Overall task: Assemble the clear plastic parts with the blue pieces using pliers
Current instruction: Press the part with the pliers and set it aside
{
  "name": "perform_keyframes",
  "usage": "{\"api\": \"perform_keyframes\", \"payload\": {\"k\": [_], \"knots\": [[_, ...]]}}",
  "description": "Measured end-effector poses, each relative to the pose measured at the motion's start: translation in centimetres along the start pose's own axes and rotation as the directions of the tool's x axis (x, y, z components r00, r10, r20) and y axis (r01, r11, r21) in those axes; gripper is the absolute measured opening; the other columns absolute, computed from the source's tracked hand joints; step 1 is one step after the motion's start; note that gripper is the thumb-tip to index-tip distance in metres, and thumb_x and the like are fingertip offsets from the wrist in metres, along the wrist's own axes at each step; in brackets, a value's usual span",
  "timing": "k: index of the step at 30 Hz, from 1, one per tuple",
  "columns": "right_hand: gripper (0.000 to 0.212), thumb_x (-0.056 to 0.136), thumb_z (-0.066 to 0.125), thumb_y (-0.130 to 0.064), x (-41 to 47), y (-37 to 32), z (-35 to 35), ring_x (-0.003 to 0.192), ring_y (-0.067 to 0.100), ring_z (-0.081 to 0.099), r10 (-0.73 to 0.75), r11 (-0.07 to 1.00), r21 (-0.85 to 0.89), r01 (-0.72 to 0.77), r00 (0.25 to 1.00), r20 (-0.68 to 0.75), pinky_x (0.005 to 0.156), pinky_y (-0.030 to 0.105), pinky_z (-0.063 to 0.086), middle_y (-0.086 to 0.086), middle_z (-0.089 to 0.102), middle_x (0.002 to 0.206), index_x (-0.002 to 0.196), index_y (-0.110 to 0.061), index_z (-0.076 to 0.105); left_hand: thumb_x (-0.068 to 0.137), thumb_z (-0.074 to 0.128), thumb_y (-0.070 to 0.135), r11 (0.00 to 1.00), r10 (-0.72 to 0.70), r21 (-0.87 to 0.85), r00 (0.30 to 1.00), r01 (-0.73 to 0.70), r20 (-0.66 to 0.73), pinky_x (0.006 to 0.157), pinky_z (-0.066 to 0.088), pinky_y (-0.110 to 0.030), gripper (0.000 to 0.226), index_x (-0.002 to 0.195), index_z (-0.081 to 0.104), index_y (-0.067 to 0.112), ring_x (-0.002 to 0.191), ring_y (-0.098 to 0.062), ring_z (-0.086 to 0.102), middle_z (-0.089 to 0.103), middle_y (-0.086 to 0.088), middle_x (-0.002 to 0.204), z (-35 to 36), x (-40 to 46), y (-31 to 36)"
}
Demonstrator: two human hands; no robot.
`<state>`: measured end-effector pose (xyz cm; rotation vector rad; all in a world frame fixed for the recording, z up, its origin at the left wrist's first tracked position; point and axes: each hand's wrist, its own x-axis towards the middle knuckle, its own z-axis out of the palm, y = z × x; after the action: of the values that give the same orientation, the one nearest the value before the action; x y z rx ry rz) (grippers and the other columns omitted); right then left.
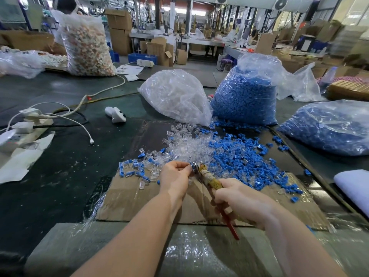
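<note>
Head view: our left hand (175,172) pinches a blue piece (193,166) up to the pliers (211,181), steadying it at the nose, while our right hand (239,198) grips the handles; loose clear parts (185,145) lie just beyond, within reach.

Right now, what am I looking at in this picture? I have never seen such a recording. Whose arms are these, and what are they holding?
There is no machine. A person wears a camera on the head, so the single picture looks down at their own hands. The right hand grips pliers. The left hand pinches a small part at the pliers' tip; the part is too small to identify. On the cardboard lie loose clear parts and blue pieces. Behind stand a bag of clear parts and a bag of blue pieces.
</note>
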<state>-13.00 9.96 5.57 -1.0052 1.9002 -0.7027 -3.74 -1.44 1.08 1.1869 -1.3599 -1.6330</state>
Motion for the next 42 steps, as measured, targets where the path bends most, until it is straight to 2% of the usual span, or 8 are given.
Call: {"api": "perform_keyframes", "payload": {"k": [12,15,19,22,26,30,37,42], "knots": [[0.031,0.088,0.044,-0.004,0.1,0.3,1.1,0.034,0.002,0.035,-0.116,0.981,-0.167,0.098,0.988,-0.103,0.038,0.015,0.030,-0.012,0.044,0.040,0.061,-0.019,0.045,0.089,0.058,0.006,0.999,-0.029,-0.015,0.999,0.029,-0.016,0.080,0.055,-0.048,0.005,0.088,0.061,0.010,0.086,-0.032,0.066,0.066,-0.015,0.090,0.3,-0.9,0.3],[0.025,0.088,0.048,-0.006,-0.1,0.3,1.3,0.036,0.001,0.039,-0.108,0.989,-0.117,0.094,0.988,-0.114,0.039,0.014,0.031,-0.012,0.048,0.048,0.067,-0.019,0.047,0.090,0.056,0.006,0.999,-0.029,-0.042,0.999,0.029,-0.019,0.082,0.054,-0.049,0.007,0.086,0.061,0.011,0.088,-0.034,0.065,0.065,-0.016,0.090,0.3,-0.9,0.2],[0.018,0.083,0.049,-0.001,-0.3,0.6,1.4,0.037,0.002,0.040,-0.077,0.987,0.128,0.094,0.988,-0.133,0.037,0.013,0.031,-0.013,0.049,0.044,0.074,-0.017,0.049,0.091,0.055,0.007,0.997,-0.007,-0.077,1.000,0.005,-0.019,0.065,0.054,-0.034,0.011,0.084,0.059,0.014,0.068,-0.022,0.059,0.065,-0.010,0.082,0.0,-0.9,-0.1],[0.019,0.084,0.050,-0.002,0.4,1.4,1.1,0.047,0.005,0.038,-0.160,0.986,-0.016,0.164,0.924,-0.346,0.039,0.010,0.028,-0.004,0.047,0.068,0.093,-0.018,0.054,0.091,0.056,0.010,0.990,0.132,0.057,0.989,-0.128,-0.067,0.050,0.045,-0.012,0.007,0.088,0.059,0.016,0.063,-0.011,0.056,0.064,-0.001,0.078,-1.1,-0.5,-0.2],[0.031,0.084,0.055,-0.011,1.3,2.8,-0.3,0.074,0.017,0.050,-0.208,0.965,-0.245,0.096,0.850,-0.485,0.064,0.026,0.040,0.004,0.055,0.088,0.115,-0.017,0.056,0.091,0.056,0.014,0.838,0.416,0.450,0.896,-0.310,-0.157,0.051,0.038,-0.010,0.009,0.085,0.058,0.022,0.069,-0.003,0.054,0.061,0.007,0.079,-4.1,0.8,-0.1],[0.056,0.087,0.057,-0.021,1.7,4.3,-1.6,0.109,0.026,0.045,-0.151,0.920,-0.377,-0.104,0.795,-0.587,0.096,0.037,0.038,0.007,0.048,0.106,0.140,-0.015,0.039,0.090,0.058,0.020,0.659,0.517,0.726,0.820,-0.198,-0.245,0.069,0.040,-0.029,0.007,0.087,0.062,0.023,0.086,-0.020,0.053,0.057,-0.001,0.096,-7.8,2.4,-0.5],[0.055,0.088,0.057,-0.034,2.2,6.0,-3.4,0.111,0.029,0.045,-0.121,0.833,-0.476,-0.281,0.748,-0.653,0.094,0.039,0.038,0.012,0.052,0.114,0.136,-0.013,0.041,0.090,0.060,0.027,0.398,0.509,0.917,0.829,0.013,-0.232,0.079,0.040,-0.039,0.015,0.100,0.071,0.025,0.095,-0.026,0.050,0.059,-0.003,0.105,-11.6,3.7,-1.3],[0.047,0.088,0.057,-0.042,2.5,6.6,-3.6,0.109,0.029,0.046,-0.114,0.786,-0.517,-0.339,0.743,-0.660,0.089,0.039,0.042,0.012,0.052,0.112,0.124,-0.013,0.049,0.088,0.062,0.025,0.397,0.572,0.915,0.799,-0.073,-0.185,0.082,0.033,-0.037,0.018,0.103,0.071,0.026,0.101,-0.025,0.045,0.059,0.001,0.108,-10.6,3.6,-1.2]]}}
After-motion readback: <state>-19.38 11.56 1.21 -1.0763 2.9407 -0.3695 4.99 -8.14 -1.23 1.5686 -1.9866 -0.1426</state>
